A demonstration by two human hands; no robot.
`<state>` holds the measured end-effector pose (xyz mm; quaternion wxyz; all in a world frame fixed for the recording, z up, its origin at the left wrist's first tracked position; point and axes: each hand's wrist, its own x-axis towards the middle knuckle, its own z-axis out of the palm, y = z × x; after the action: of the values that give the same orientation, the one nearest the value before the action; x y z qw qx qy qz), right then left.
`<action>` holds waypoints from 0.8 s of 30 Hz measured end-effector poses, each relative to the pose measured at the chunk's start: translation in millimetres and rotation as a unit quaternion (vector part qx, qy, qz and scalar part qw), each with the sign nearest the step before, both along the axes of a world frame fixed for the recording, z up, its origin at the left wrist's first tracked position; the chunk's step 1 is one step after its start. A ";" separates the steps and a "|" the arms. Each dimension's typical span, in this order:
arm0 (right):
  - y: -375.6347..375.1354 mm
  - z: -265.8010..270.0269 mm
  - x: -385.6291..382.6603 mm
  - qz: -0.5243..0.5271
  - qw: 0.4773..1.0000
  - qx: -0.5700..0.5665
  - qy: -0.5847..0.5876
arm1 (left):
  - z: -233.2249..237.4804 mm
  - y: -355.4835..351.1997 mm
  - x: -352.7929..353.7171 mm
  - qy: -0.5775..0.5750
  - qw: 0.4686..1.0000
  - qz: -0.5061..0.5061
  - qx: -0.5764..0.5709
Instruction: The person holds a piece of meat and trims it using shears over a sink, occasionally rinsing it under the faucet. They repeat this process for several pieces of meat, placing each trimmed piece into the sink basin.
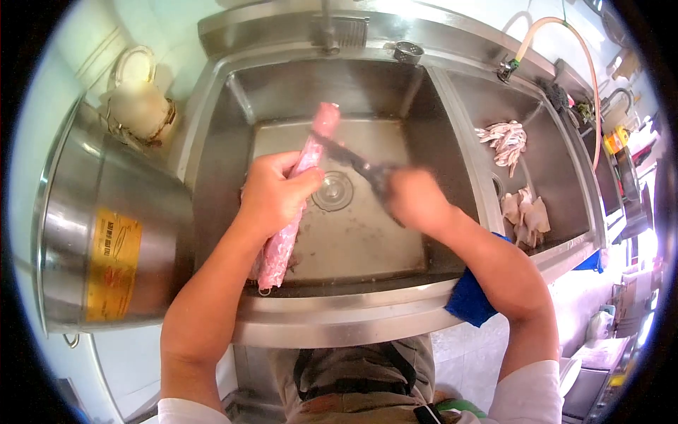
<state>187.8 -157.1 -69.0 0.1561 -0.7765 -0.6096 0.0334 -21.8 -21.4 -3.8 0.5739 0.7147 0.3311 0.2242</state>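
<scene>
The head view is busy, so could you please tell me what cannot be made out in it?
All in the head view:
- dark tool: motion blur hides its exact shape
- right hand: finger positions blurred
- pink meat-like length: middle hidden behind left hand
- yellow label: small print unreadable
- trousers: cut off by bottom edge

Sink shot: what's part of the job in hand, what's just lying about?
In the job:
- left hand, gripping the long pink piece
- right hand, holding the dark tool, motion-blurred
- large basin below

Apparently just lying about:
- pale strips and flat pale pieces, side basin
- blue cloth, front edge
- small dark bowl, back ledge
</scene>
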 end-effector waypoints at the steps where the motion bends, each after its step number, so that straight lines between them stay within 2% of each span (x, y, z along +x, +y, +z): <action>1: 0.2 -0.6 0.8 -0.004 0.999 -0.003 0.039 | 0.2 0.6 0.3 0.006 1.000 0.007 -0.009; 2: 0.6 -1.2 0.2 -0.007 0.997 -0.007 0.078 | -0.4 1.2 0.0 0.003 1.000 0.007 -0.011; 6: -1.8 23.6 -15.8 -0.043 0.997 0.013 0.056 | 1.9 0.5 -2.2 -0.011 1.000 0.012 -0.005; 9: -2.1 18.9 -16.0 -0.010 0.997 0.064 -0.046 | 0.5 0.7 -2.5 -0.016 1.000 0.009 -0.009; 12: -0.2 16.1 -16.0 -0.032 0.995 0.053 -0.072 | 3.5 -2.9 -1.8 -0.021 1.000 0.004 -0.022; 15: 6.8 -11.6 -3.2 0.011 0.995 0.036 -0.088 | 5.5 -3.6 -3.0 -0.025 1.000 -0.006 -0.017; 21: 5.6 4.1 0.3 -0.026 0.999 -0.022 0.013 | 11.1 -4.1 0.9 -0.029 0.999 -0.001 -0.036; 24: 1.9 13.7 -8.3 -0.048 0.998 0.025 0.026 | 3.3 -3.4 -0.1 -0.004 0.999 0.029 -0.017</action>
<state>179.5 -155.3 -55.3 0.1927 -0.7996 -0.5680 0.0307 -21.9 -24.8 -0.5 0.5806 0.6943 0.3525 0.2381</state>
